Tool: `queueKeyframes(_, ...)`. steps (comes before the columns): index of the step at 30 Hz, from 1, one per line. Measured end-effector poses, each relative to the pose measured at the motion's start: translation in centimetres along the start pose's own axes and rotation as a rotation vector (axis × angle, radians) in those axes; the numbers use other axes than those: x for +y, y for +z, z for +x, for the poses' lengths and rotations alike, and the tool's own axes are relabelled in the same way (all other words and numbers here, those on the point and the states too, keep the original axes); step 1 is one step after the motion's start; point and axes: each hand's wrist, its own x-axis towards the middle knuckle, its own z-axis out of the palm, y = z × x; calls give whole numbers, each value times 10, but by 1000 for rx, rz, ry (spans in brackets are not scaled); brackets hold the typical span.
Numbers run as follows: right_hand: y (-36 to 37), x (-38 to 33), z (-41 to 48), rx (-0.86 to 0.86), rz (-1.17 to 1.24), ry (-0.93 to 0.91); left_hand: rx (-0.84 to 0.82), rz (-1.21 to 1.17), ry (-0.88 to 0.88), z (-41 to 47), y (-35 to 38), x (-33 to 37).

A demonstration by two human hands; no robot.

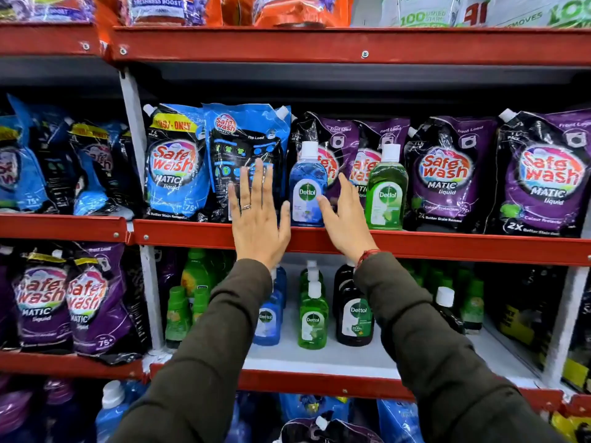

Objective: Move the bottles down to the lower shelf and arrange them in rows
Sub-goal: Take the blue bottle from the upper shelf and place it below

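Note:
A blue Dettol bottle with a white cap stands at the front of the middle shelf, and a green Dettol bottle stands to its right. My left hand is open with fingers spread, just left of the blue bottle. My right hand is open too, between the two bottles, its thumb near the blue one's right side. Neither hand grips anything. On the lower shelf stand rows of bottles: blue, green and dark brown.
Safewash pouches, blue and purple, stand behind the two bottles on the middle shelf. Small green bottles fill the lower shelf's left, more green and dark bottles its right. A white upright divides the bays.

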Motion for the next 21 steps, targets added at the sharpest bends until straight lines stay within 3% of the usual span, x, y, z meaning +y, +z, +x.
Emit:
queueKeyframes(6, 5, -8, 18, -69, 64, 169, -44, 13, -64, -8, 13, -19)
queueKeyframes(21, -2, -23, 15, 122, 250, 92, -22, 28, -50, -10, 16, -22)
